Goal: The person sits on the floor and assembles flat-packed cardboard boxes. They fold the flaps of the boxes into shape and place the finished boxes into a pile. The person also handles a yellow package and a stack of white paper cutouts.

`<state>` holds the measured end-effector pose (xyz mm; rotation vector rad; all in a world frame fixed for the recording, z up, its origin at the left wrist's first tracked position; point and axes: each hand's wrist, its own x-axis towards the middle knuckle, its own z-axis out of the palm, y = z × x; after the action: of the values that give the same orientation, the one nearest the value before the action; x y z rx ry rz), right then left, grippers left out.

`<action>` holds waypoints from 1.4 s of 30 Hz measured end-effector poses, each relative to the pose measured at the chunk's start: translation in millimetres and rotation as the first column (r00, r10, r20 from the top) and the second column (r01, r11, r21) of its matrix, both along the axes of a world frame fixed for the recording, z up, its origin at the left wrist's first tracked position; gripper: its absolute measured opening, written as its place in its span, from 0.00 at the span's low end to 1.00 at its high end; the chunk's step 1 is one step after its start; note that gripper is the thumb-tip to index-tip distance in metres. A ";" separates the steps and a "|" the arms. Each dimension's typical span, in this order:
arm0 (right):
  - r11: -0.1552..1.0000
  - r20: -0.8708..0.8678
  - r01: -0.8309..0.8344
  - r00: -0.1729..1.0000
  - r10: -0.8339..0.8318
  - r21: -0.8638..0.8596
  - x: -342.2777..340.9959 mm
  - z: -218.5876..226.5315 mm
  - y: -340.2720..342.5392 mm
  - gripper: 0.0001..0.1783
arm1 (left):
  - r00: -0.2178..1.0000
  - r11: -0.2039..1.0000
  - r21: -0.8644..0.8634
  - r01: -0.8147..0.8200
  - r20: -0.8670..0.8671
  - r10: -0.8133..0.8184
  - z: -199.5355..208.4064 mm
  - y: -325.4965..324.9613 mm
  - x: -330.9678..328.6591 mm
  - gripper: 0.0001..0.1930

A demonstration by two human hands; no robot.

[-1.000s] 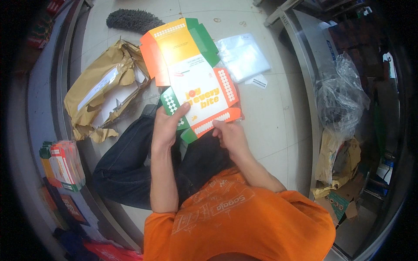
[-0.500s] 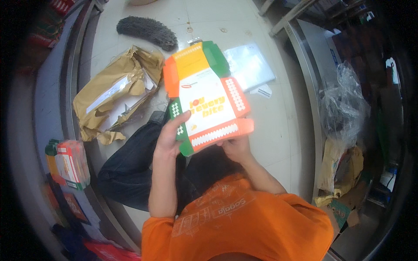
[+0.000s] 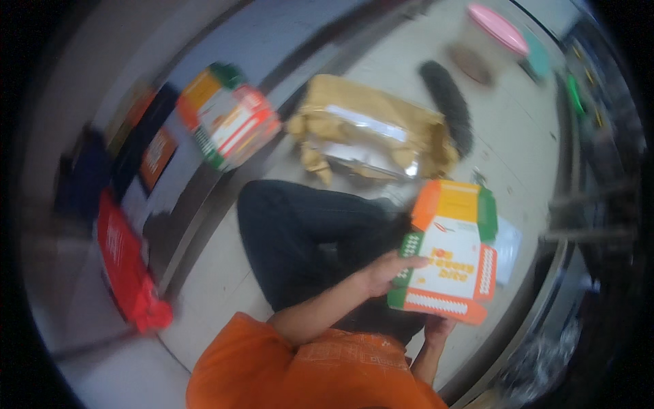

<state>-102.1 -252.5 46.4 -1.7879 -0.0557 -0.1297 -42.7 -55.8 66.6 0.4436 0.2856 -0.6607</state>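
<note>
A flattened cardboard food box (image 3: 446, 255), white in the middle with orange, yellow and green flaps, is held over my lap at the right. My left hand (image 3: 386, 273) grips its green left edge, thumb on the printed face and fingers behind. My right hand (image 3: 438, 329) holds the lower edge from below; its fingers are mostly hidden behind the cardboard. A stack of like flattened boxes (image 3: 228, 119) sits at the left on a low ledge. Beyond my knee lies a torn brown paper parcel (image 3: 371, 126).
A dark grey fuzzy roll (image 3: 447, 109) lies behind the parcel, near a tub with a pink lid (image 3: 499, 28). Clear plastic packets (image 3: 507, 249) are on the floor beside the held box. A red bag (image 3: 126, 262) is at the left, crumpled clear plastic (image 3: 541, 368) at the lower right.
The view has swung to the left, so the stack of boxes and parcel appear farther right. Both hands still hold the same flattened box. The pink-lidded tub and whole red bag have come into view.
</note>
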 end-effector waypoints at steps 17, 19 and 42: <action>0.969 -0.237 -0.246 0.942 0.238 -0.005 43.2 -35.2 117.1 0.11 | 0.619 0.254 0.608 -0.752 0.518 0.590 86.9 321.9 -12.0 0.24; 0.935 -0.276 -0.330 0.918 0.286 -0.129 38.3 -20.1 129.8 0.12 | 0.657 0.202 0.694 -0.691 0.485 0.578 72.6 361.9 -4.7 0.26; 0.607 -0.312 -0.313 0.638 0.704 0.730 66.2 32.4 140.6 0.22 | 0.884 0.939 0.056 -0.339 0.360 0.298 53.7 330.5 -132.0 0.57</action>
<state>-35.9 -111.9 78.8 -0.9947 -0.1045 0.7842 -174.6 274.8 120.3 0.6019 0.0574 -0.2333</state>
